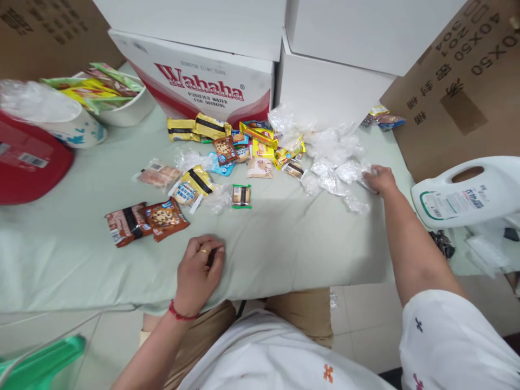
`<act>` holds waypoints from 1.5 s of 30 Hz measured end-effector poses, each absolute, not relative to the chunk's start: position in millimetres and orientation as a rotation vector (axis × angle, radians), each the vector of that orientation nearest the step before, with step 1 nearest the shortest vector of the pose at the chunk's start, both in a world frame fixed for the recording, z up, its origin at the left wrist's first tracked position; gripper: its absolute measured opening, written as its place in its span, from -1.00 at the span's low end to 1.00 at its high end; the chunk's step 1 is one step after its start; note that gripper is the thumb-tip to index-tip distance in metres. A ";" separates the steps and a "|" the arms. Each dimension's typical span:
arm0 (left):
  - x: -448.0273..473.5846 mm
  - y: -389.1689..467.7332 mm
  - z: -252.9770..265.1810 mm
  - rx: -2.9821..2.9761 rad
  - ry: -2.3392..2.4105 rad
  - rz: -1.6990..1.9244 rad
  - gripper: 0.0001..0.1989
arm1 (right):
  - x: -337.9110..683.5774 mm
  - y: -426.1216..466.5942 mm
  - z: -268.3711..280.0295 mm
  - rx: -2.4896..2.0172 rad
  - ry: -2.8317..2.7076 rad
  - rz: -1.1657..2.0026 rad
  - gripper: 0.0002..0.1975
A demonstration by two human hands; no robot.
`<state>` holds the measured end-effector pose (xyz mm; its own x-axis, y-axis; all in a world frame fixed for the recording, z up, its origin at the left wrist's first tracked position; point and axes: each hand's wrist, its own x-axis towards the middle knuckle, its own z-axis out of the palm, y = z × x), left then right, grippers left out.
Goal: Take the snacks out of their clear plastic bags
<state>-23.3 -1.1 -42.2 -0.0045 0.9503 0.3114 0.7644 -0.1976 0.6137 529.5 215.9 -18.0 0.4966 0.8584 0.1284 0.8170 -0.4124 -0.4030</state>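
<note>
Fingers curled, my left hand rests near the front edge of the green cloth-covered table; I see nothing in it. My right hand is closed on the right end of a heap of crumpled clear plastic bags; its fingertips are partly hidden. Ahead of my left hand lie a brown cookie packet and a dark brown packet, side by side. A small green-edged biscuit packet lies by itself. Further back are a yellow biscuit packet and several mixed snack packets.
White cartons, one a Wahaha water box, stand behind the snacks. At left are a white bowl of packets, a paper tub and a red container. A white detergent bottle lies at right, before a brown carton.
</note>
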 end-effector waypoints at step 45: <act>69.3 -28.9 -20.6 1.189 1.108 0.892 -0.63 | 231.0 -52.2 -25.3 -1.544 -1.123 0.772 -0.79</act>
